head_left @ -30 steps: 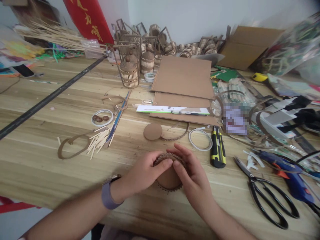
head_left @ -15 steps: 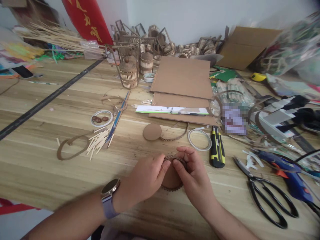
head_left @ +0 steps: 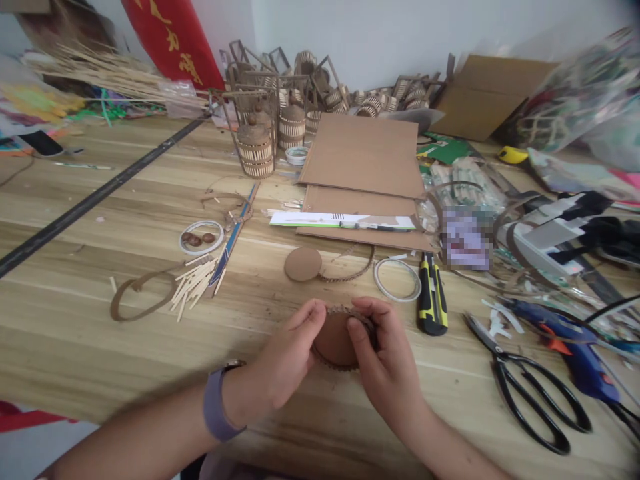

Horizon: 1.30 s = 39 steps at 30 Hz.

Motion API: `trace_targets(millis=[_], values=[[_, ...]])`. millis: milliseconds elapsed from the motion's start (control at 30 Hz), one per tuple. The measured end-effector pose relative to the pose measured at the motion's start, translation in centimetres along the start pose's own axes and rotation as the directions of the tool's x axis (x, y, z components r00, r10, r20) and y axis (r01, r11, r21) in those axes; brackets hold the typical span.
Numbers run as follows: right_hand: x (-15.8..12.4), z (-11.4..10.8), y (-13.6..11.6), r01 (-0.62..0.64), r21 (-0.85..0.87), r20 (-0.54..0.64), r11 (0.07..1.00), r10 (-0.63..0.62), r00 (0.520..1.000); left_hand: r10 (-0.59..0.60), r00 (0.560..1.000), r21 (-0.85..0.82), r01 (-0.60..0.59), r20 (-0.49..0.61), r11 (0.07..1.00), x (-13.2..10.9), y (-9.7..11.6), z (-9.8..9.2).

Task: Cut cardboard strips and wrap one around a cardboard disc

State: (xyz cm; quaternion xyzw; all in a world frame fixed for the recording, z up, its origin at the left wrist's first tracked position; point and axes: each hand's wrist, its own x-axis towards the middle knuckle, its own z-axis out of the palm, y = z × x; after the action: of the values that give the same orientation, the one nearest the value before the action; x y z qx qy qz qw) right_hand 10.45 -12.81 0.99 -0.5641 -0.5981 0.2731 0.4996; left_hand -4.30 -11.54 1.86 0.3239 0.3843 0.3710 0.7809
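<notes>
Between my hands is a round brown cardboard disc [head_left: 336,341] with a ridged, corrugated strip around its edge. My left hand [head_left: 287,350] grips its left side, with the fingers partly hidden underneath. On the right side, my right hand [head_left: 387,357] holds the rim, its thumb resting on the disc's face and its fingers behind. Just beyond them, a second flat cardboard disc [head_left: 303,264] lies on the table, touching or nearly touching a curved corrugated strip [head_left: 350,275]. A roll of white tape [head_left: 397,280] is close by.
To the right lie a yellow-black utility knife [head_left: 433,297], black-handled scissors [head_left: 530,393] and a blue glue gun [head_left: 575,353]. Small wooden sticks [head_left: 196,287] and a brown strip loop [head_left: 143,293] are at left. Cardboard sheets [head_left: 363,153] and several small slatted buckets [head_left: 256,150] stand farther back.
My left hand has turned and its thumb has moved from the disc's face to the rim, uncovering more of the disc. The disc has shifted slightly left and up.
</notes>
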Motion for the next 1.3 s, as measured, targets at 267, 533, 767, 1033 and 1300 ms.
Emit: trace_targets(millis=[267,533,767,1033,1300], values=[[-0.7,0.6,-0.6,-0.049,0.073,-0.025,0.996,0.051,0.998,0.061,0.995,-0.146,-0.072,-0.079,0.987,-0.1,0.2,1.0],[-0.8,0.8,-1.0,-0.178,0.183,-0.042,0.967,0.189,0.981,0.062,0.985,-0.024,-0.067,-0.16,0.997,-0.2,-0.5,0.8],[-0.6,0.4,-0.8,-0.191,0.192,-0.008,0.963,0.196,0.981,-0.095,0.995,-0.242,0.093,0.003,0.966,-0.2,0.2,0.8],[-0.1,-0.1,-2.1,-0.18,0.152,0.1,0.972,0.166,0.981,-0.357,0.89,-0.226,0.423,0.282,0.877,-0.3,0.9,0.3],[0.5,-0.7,-2.2,-0.536,0.262,0.332,0.803,0.446,0.831,-0.37,0.865,-0.195,0.45,0.338,0.872,0.0,0.9,0.3]])
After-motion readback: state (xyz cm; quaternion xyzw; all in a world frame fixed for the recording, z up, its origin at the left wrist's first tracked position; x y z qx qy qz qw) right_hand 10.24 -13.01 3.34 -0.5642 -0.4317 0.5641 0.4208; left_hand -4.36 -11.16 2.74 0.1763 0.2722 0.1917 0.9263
